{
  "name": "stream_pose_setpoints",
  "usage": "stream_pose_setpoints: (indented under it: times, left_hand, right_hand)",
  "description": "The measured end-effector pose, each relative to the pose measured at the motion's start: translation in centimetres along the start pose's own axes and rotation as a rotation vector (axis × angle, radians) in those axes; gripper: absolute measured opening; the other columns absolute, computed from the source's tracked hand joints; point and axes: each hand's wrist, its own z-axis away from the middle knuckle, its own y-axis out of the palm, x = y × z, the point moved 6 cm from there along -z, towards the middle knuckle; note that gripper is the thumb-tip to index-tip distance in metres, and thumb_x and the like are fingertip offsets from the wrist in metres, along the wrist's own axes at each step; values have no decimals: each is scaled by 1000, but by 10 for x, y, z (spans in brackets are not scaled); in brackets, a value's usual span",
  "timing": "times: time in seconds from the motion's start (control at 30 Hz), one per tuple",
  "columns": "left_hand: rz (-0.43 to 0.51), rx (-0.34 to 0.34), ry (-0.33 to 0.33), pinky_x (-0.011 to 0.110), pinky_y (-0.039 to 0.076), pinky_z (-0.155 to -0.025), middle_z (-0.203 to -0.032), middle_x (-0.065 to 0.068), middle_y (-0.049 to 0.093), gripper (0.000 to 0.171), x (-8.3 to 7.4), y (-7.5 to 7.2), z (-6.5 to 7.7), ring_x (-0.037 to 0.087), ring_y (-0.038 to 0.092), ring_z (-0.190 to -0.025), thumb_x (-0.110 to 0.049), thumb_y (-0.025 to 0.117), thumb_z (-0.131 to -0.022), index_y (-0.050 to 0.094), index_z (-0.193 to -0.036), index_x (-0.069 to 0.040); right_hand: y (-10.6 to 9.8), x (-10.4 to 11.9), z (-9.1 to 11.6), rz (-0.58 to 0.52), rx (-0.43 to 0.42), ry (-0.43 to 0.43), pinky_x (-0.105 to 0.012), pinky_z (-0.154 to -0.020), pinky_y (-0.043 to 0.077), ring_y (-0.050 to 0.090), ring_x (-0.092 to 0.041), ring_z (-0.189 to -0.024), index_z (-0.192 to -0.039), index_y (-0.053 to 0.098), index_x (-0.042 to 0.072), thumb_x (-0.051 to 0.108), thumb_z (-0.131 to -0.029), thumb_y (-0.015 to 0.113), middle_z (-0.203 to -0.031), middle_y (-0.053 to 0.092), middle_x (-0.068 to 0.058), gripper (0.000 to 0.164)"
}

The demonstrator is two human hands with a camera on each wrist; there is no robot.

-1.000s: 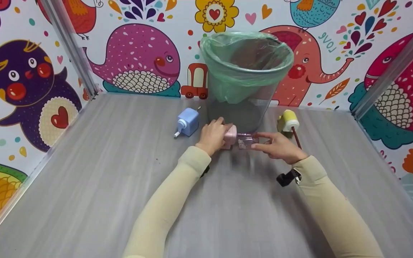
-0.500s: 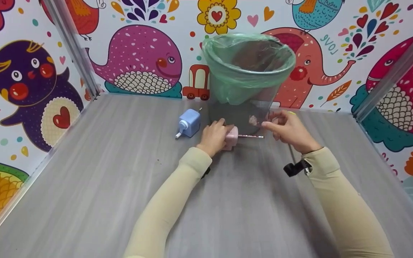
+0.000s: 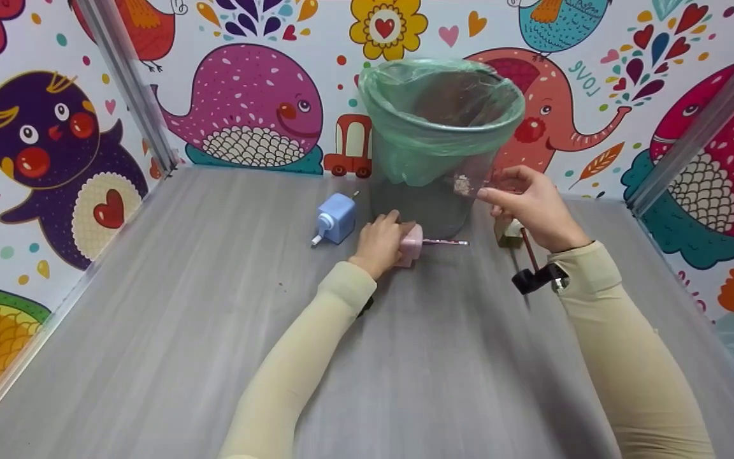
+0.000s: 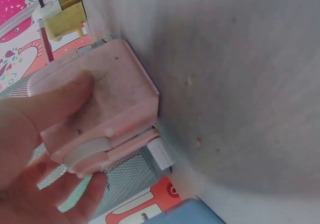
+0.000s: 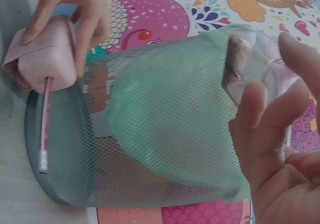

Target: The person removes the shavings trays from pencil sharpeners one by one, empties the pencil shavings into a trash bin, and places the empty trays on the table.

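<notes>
My left hand grips a pink crank pencil sharpener standing on the table in front of the mesh bin. In the left wrist view the thumb lies across one face of the sharpener's body. A patterned pencil sticks out of the sharpener toward the right; its ferrule end shows in the right wrist view. Raised beside the bin's right side, my right hand pinches a clear shavings drawer. Pencil shavings sit inside that drawer.
A mesh waste bin with a green liner stands against the patterned back wall. Left of it is a blue sharpener. A yellow sharpener with a brown pencil stands to its right, partly hidden by my right hand.
My right hand has pulled the clear drawer out of the pink sharpener and lifted it up and to the right, beside the bin. The left hand stays on the sharpener.
</notes>
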Motion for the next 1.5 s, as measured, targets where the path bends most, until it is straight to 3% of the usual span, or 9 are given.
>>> stream_pose_setpoints:
  times: [0.27, 0.57, 0.87, 1.17, 1.5]
  left_hand:
    - [16, 17, -17, 51, 47, -108, -149, 11, 51, 59, 1, 1, 1, 31, 54, -131, -22, 76, -90, 55, -145, -25]
    - [4, -2, 15, 52, 49, -105, -145, 11, 53, 57, 1, 1, 0, 31, 56, -128, -20, 75, -90, 56, -144, -24]
    - [9, -14, 18, 53, 48, -105, -145, 11, 53, 57, 2, 2, 0, 32, 56, -129, -21, 76, -89, 57, -143, -23]
    - [10, 13, 0, 54, 45, -109, -151, 12, 49, 57, 1, 3, 0, 32, 52, -135, -22, 75, -91, 56, -144, -24]
    - [6, 15, 3, 54, 45, -109, -151, 11, 49, 57, 1, 3, 0, 31, 52, -135, -22, 75, -91, 55, -144, -24]
  right_hand:
    - [-5, 6, -2, -90, -22, 28, -23, -71, 58, 65, -11, -83, -133, 50, 5, 26, -90, 76, -118, 61, -2, 54]
    - [-15, 19, -3, -290, -72, 33, -21, -71, 55, 63, -14, -78, -131, 53, 5, 25, -88, 78, -106, 67, 0, 54]
    - [-25, 40, -12, -331, -149, 31, -18, -78, 55, 67, -14, -94, -134, 55, 1, 26, -83, 83, -108, 70, 1, 63]
    - [-28, 46, -20, -460, -155, 51, -18, -79, 54, 63, -13, -94, -137, 53, 2, 25, -79, 86, -108, 68, -1, 70]
    - [-30, 43, -29, -501, -199, 66, -18, -77, 54, 61, -16, -94, -140, 47, 4, 26, -80, 85, -110, 63, -2, 74]
